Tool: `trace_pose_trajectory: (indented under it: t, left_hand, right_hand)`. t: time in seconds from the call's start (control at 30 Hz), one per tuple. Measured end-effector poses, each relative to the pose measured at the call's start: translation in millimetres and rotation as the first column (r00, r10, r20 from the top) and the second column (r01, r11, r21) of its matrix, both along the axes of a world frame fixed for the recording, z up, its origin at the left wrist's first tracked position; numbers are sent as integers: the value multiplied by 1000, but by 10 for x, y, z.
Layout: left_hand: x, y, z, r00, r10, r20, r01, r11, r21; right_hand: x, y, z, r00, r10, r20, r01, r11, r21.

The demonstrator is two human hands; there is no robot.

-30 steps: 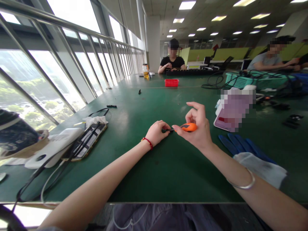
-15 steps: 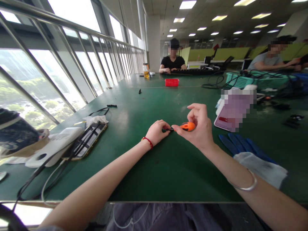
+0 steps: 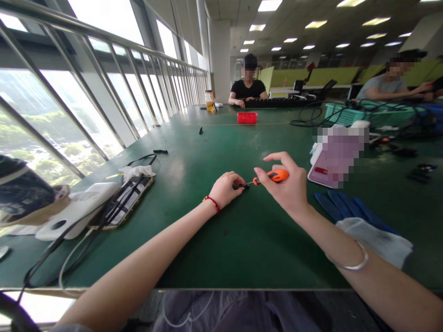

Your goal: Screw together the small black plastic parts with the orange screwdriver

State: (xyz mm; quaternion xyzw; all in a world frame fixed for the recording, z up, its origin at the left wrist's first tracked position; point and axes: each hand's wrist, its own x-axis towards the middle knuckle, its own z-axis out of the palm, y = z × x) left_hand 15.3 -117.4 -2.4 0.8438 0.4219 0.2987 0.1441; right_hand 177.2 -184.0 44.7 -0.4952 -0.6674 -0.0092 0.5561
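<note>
My left hand [image 3: 227, 189] rests on the green table, its fingers pinched on a small black part [image 3: 244, 186] that they mostly cover. My right hand [image 3: 289, 184] is closed around the orange and black handle of a screwdriver [image 3: 279, 175], with the thumb along it and the index finger lifted off. The thin shaft points left, and its tip meets the black part or lies right beside it; I cannot tell which. A red cord bracelet [image 3: 212, 203] circles my left wrist, and a silver bangle [image 3: 356, 265] my right forearm.
Right of my hand stand a purple-screened phone [image 3: 328, 161] and blue-grey gloves [image 3: 374, 240]. On the left lie a white device [image 3: 78, 207], cables and another phone [image 3: 129, 203]. Farther off are a red tray [image 3: 247, 118], a teal basket [image 3: 377, 116] and two people at work.
My right hand has shifted slightly right with the screwdriver, and more of its handle and shaft shows. My left hand stays put. The person opposite has moved a hand a little.
</note>
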Motion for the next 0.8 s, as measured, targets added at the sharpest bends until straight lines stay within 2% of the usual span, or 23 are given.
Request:
trace_pose_trajectory:
  t: [0.07, 0.2, 0.27, 0.4, 0.47, 0.67, 0.8]
  left_hand:
    - [0, -5, 4, 1000, 0, -1, 0, 1000, -4]
    - [-3, -7, 3, 1000, -5, 7, 5, 1000, 0]
    - [-4, -5, 0, 1000, -6, 11, 6, 1000, 4]
    - [-3, -7, 0, 1000, 3, 2, -3, 1000, 17]
    - [-3, -9, 1, 1000, 0, 7, 0, 1000, 6]
    - [-11, 4, -23, 994, 16, 110, -7, 996, -86]
    - [-14, 3, -27, 991, 31, 134, -15, 994, -112]
  right_hand:
    - [-1, -7, 7, 999, 40, 9, -40, 999, 3]
    - [16, 5, -16, 990, 141, 20, -142, 986, 86]
    - [19, 11, -27, 991, 134, -6, -133, 987, 92]
    - [3, -11, -7, 998, 54, -18, -54, 999, 6]
    - [-3, -25, 8, 998, 67, 11, -67, 998, 1]
    - [24, 17, -29, 988, 153, 36, -156, 981, 116]
    - [19, 20, -39, 994, 108, 11, -108, 994, 16]
